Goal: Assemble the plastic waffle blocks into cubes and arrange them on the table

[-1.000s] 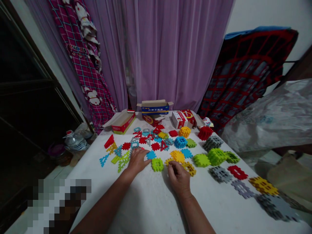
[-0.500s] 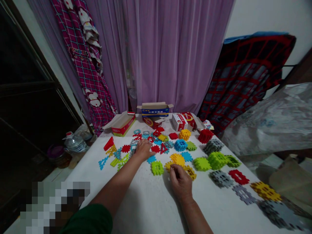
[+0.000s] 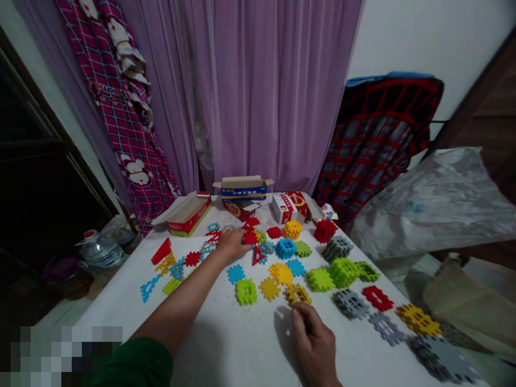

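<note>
My left hand (image 3: 231, 243) reaches into the loose pile of interlocking plastic pieces toward the back of the table. Its fingers close on the edge of a red notched piece (image 3: 250, 237); the fingertips are partly hidden. Nearer to me, my right hand (image 3: 315, 341) is curled over the table, with no piece showing in it. Just beyond its knuckles lies a yellow window-frame piece (image 3: 298, 294). Around that are a flat yellow piece (image 3: 270, 289), a green window piece (image 3: 245, 292) and a blue square (image 3: 236, 274).
Stacks sorted by colour run along the right side: red (image 3: 324, 230), grey (image 3: 337, 248), green (image 3: 343, 272) and yellow (image 3: 419, 320). Open cartons stand at the back, including a blue box (image 3: 244, 191) and a red-green box (image 3: 189, 215). A water jug (image 3: 100, 250) is beside the table's left edge.
My right hand has drawn back toward me from the yellow pieces, uncovering them. My left hand has shifted slightly farther in and taken hold of the red piece. The view has turned a little right.
</note>
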The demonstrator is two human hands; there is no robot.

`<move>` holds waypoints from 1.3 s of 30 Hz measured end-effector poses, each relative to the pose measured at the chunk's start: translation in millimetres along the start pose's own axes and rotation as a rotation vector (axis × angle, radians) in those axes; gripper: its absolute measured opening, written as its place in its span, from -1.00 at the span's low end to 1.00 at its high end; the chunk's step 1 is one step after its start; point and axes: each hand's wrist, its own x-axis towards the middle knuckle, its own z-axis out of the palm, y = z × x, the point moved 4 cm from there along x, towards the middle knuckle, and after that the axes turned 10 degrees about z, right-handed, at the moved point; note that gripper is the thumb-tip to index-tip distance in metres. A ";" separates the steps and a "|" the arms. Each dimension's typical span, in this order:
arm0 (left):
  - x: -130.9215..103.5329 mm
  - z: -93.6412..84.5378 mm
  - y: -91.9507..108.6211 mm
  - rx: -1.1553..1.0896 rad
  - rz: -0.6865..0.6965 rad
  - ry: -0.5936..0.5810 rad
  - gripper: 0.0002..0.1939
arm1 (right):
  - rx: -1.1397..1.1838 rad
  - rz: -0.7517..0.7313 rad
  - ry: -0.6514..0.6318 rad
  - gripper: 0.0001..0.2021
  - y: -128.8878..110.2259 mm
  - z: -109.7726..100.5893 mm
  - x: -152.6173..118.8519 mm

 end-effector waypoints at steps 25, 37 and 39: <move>104.8 42.1 61.7 0.109 0.050 -0.005 -0.60 | 0.071 0.410 0.241 -0.42 50.9 -20.3 36.6; 105.1 40.8 60.2 0.082 0.040 -0.020 -0.56 | 0.077 0.403 0.201 -0.42 49.9 -17.2 38.5; 103.8 39.8 59.5 0.064 0.044 -0.010 -0.53 | 0.081 0.397 0.196 -0.43 49.7 -17.3 38.4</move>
